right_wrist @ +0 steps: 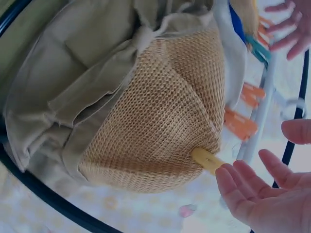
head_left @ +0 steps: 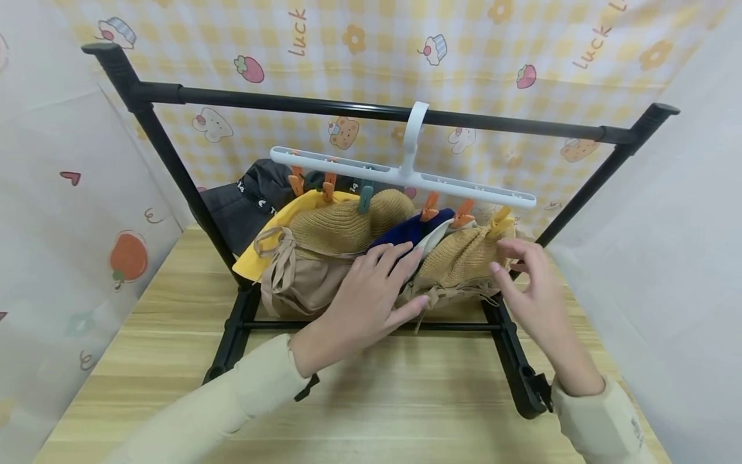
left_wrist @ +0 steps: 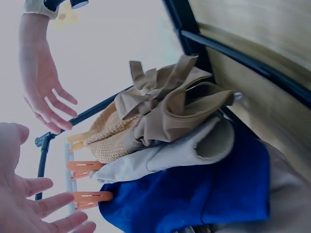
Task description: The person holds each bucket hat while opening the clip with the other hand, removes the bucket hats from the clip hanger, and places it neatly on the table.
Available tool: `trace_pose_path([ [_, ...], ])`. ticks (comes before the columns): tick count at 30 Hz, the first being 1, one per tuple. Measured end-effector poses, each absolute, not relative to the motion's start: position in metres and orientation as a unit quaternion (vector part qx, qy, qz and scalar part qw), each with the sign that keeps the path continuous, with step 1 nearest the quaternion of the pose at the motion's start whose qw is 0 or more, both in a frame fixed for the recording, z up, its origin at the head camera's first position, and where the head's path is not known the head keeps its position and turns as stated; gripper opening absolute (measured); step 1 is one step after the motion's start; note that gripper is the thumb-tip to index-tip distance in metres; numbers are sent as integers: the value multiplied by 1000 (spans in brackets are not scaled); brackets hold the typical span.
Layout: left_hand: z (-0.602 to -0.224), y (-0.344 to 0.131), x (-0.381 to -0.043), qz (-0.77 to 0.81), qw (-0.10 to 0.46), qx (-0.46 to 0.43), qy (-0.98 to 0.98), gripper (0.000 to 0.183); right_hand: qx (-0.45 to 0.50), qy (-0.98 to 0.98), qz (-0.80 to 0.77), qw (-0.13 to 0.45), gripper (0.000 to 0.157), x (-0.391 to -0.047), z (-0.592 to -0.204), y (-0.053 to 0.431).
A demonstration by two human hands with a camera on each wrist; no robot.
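A pale blue hanger holds several hats by coloured clips. At its right end a yellow clip pinches a woven straw hat with a beige ribbon bow. My right hand is beside this clip, fingers loosely bent and thumb apart; whether a fingertip touches the clip I cannot tell. My left hand hovers before the middle hats with fingers spread, holding nothing. Orange clips hold a white hat and a blue hat. Further left hang another straw hat and a yellow hat.
The hanger's hook sits on the top bar of a black rack, which stands on a wood-grain table. A dark hat with white lettering is at the back left. Patterned cloth covers the back.
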State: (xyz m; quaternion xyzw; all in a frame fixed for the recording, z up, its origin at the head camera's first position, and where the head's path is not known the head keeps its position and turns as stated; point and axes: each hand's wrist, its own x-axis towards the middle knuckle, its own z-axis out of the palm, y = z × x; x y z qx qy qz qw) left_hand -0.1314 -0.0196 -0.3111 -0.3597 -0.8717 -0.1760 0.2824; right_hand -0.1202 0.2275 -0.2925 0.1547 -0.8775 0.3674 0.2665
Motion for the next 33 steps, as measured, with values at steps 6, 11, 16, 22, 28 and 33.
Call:
trace_pose_path([
  [6, -303, -2, -141, -211, 295, -378, -852, 44, 25, -883, 439, 166, 43, -136, -279, 246],
  [11, -300, 13, -148, -221, 289, -386, -848, 38, -7, -856, 505, 113, 43, -157, -273, 261],
  [16, -297, 25, -152, -225, 274, -395, -848, 32, 25, -794, 604, 67, 27, -173, -270, 269],
  [22, -297, 34, -154, -209, 250, -395, -859, 27, 43, -754, 653, 54, 13, -179, -273, 273],
  [28, -299, 39, -155, -191, 251, -393, -863, 27, 54, -742, 666, 58, 10, -181, -272, 276],
  [33, -299, 43, -159, -182, 257, -389, -866, 28, 65, -730, 677, 58, 10, -181, -272, 275],
])
